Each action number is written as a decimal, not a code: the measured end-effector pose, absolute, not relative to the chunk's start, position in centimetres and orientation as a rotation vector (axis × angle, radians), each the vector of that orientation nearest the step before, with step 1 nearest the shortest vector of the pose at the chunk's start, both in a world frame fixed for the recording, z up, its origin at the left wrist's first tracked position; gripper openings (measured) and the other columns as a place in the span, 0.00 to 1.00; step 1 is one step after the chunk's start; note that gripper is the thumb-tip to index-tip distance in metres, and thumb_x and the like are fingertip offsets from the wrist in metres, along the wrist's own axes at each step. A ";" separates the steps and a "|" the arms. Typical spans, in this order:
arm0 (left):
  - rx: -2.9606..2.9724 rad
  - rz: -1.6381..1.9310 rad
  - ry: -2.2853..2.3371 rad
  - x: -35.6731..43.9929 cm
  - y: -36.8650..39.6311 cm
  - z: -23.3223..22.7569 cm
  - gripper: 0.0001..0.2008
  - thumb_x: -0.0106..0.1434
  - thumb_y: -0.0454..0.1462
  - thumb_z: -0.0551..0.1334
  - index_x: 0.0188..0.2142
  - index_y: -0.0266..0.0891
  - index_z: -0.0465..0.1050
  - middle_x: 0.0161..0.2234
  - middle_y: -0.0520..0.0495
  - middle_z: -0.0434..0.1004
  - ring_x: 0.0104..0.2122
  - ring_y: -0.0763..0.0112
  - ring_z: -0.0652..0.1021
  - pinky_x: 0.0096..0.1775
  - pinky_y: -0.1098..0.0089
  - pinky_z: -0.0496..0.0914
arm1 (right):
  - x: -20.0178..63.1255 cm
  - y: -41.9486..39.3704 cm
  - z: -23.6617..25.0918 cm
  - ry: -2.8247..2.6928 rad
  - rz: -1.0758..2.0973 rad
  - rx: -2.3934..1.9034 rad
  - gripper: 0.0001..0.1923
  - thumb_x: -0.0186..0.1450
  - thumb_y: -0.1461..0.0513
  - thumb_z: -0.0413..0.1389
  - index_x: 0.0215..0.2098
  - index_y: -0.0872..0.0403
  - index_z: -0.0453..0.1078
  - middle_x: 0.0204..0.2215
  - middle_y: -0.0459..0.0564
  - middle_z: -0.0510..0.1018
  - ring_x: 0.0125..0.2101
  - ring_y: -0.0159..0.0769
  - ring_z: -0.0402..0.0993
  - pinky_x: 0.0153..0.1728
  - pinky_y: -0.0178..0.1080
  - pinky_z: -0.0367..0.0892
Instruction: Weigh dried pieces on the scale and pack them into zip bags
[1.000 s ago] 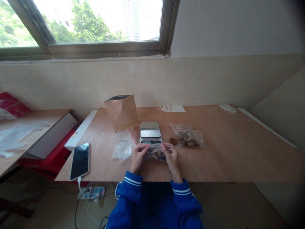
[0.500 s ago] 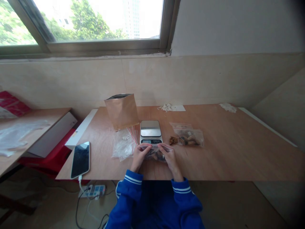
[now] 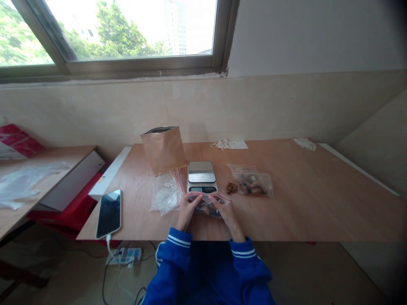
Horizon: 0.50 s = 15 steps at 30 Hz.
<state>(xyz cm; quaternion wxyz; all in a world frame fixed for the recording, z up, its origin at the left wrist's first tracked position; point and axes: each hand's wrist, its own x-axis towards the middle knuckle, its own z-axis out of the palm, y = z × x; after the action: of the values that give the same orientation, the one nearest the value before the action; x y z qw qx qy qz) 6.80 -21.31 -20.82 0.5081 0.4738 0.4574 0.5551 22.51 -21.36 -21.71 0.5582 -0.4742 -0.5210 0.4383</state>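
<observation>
The wooden counter [image 3: 311, 203] carries a silver digital scale [image 3: 201, 176]. Just in front of the scale lies a small clear zip bag of brown pieces [image 3: 206, 204]: light, limp, slippery film. Left hand [image 3: 187, 209] and right hand [image 3: 226, 212] pinch its red-lined top strip, the firmest place to grip.

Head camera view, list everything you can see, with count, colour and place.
zip bag of dark pieces: one, clear with red strip, near table edge, held at its top by both hands
scale: one, silver, just behind that bag
second filled bag: one, clear, right of scale
empty bags: small pile, clear, left of scale
paper pouch: one, brown, upright, behind the pile
phone: one, black screen, left table edge, cable attached
table: one, wooden
left hand: blue sleeve, pinching bag top
right hand: blue sleeve, pinching bag top
</observation>
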 end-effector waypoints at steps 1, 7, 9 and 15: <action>1.150 1.332 1.093 6.8 -21.3 -20.8 0.14 0.56 0.45 0.70 0.34 0.36 0.81 0.33 0.42 0.83 0.36 0.62 0.80 0.41 0.65 0.73 | 22.4 -21.4 -21.6 -1.234 1.051 -1.112 0.14 0.59 0.50 0.63 0.30 0.52 0.77 0.29 0.48 0.81 0.33 0.40 0.77 0.37 0.39 0.73; 1.196 1.335 1.052 6.8 -21.4 -21.2 0.14 0.58 0.45 0.68 0.35 0.36 0.81 0.35 0.41 0.83 0.38 0.60 0.81 0.43 0.63 0.73 | 21.6 -21.1 -21.7 -1.208 1.099 -1.091 0.15 0.57 0.50 0.64 0.29 0.53 0.77 0.27 0.49 0.81 0.32 0.40 0.78 0.37 0.40 0.73; 1.207 1.336 1.055 6.8 -21.4 -21.2 0.13 0.59 0.44 0.68 0.35 0.36 0.81 0.35 0.41 0.83 0.38 0.60 0.81 0.43 0.63 0.73 | 21.5 -21.0 -21.8 -1.209 1.077 -1.094 0.15 0.56 0.49 0.65 0.28 0.53 0.77 0.27 0.49 0.81 0.31 0.39 0.77 0.35 0.40 0.73; 1.190 1.407 1.114 7.0 -21.8 -20.7 0.10 0.58 0.43 0.69 0.33 0.37 0.80 0.33 0.43 0.82 0.36 0.63 0.80 0.41 0.65 0.74 | 20.8 -20.9 -21.9 -1.193 1.031 -1.074 0.13 0.58 0.51 0.63 0.30 0.53 0.77 0.28 0.49 0.82 0.31 0.39 0.78 0.36 0.40 0.74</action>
<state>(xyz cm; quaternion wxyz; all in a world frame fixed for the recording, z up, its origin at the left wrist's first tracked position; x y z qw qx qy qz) 7.04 -21.78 -20.69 0.4744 0.4864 0.4556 0.5752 20.75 -20.89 -21.95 0.5787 -0.4591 -0.5099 0.4408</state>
